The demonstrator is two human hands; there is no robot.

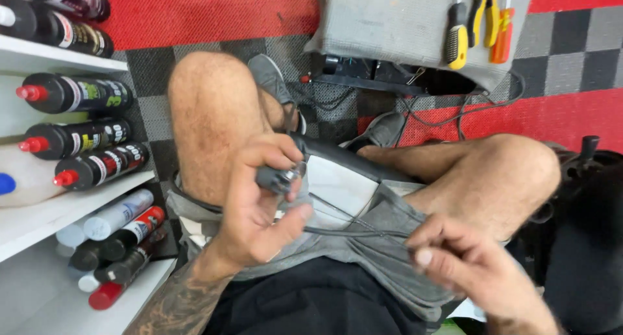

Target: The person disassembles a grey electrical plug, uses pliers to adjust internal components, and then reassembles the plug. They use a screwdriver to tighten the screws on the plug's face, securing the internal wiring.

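Note:
My left hand (263, 202) is closed around a small dark cylindrical part with a shiny metal ring end (280, 177), held above my lap. A thin dark cable (350, 231) runs from that part across my grey shorts to my right hand (467, 260), which pinches the cable between thumb and fingers. A flat white-and-black piece (337, 179) rests between my knees under the left hand. I am seated, with both bare knees raised.
White shelves (45, 218) at the left hold several black bottles with red caps (78, 92). A grey cloth (402, 20) ahead carries yellow and orange screwdrivers (477, 23). Loose cables (448, 114) lie on the red and grey tiled floor. A black object (577, 231) stands at the right.

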